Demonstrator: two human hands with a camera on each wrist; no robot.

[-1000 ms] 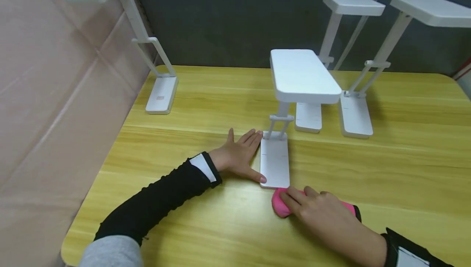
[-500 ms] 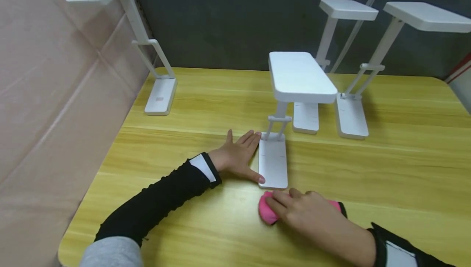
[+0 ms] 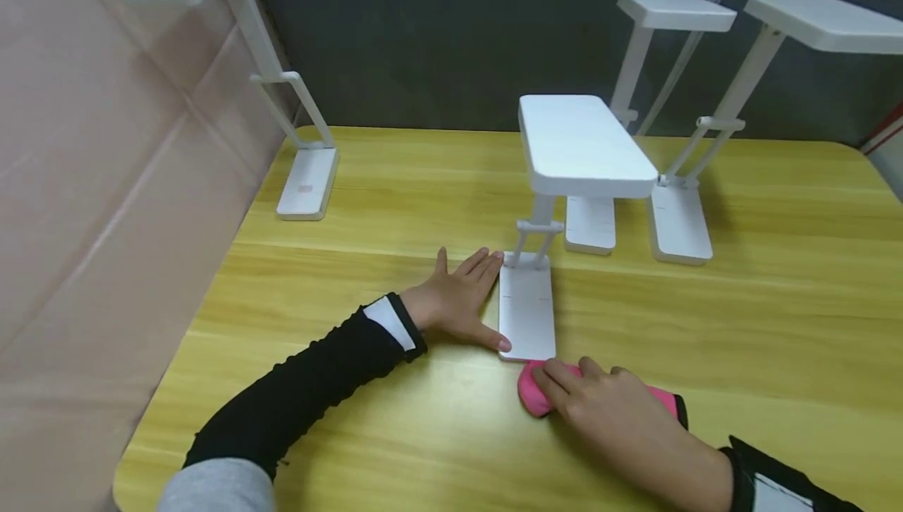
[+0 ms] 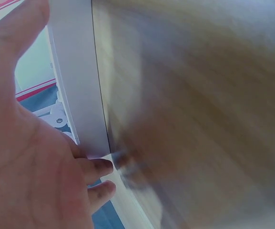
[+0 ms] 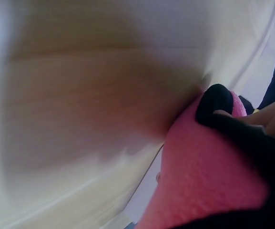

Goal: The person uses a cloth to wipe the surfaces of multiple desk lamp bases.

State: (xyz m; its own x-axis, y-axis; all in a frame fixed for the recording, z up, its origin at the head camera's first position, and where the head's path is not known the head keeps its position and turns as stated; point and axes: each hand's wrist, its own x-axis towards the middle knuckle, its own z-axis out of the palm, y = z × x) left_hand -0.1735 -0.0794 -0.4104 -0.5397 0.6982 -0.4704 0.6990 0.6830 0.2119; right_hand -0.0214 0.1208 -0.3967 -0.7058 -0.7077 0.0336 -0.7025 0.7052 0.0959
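Note:
A white folding stand (image 3: 527, 308) with a flat top plate stands mid-table. My left hand (image 3: 458, 300) lies against the left side of its base, fingers spread, the thumb tip over the near left corner. In the left wrist view the palm (image 4: 32, 167) faces the white base (image 4: 80, 71). My right hand (image 3: 621, 418) holds a folded pink cloth (image 3: 532, 390) with black edging down on the wooden table (image 3: 395, 433), right at the base's front end. The right wrist view shows the pink cloth (image 5: 204, 167) close up; most of the fingers are hidden there.
Behind and right of the middle stand are two similar stands (image 3: 591, 222) (image 3: 680, 222), their plates raised. Another stand (image 3: 306, 183) is at the far left. A dark panel (image 3: 437, 41) rises behind the table, and a pinkish wall covering (image 3: 106, 222) runs along its left.
Half a second ago the right hand and pink cloth were farther left and slightly nearer; they have slid right and forward to the base's front end. The left hand has stayed in place.

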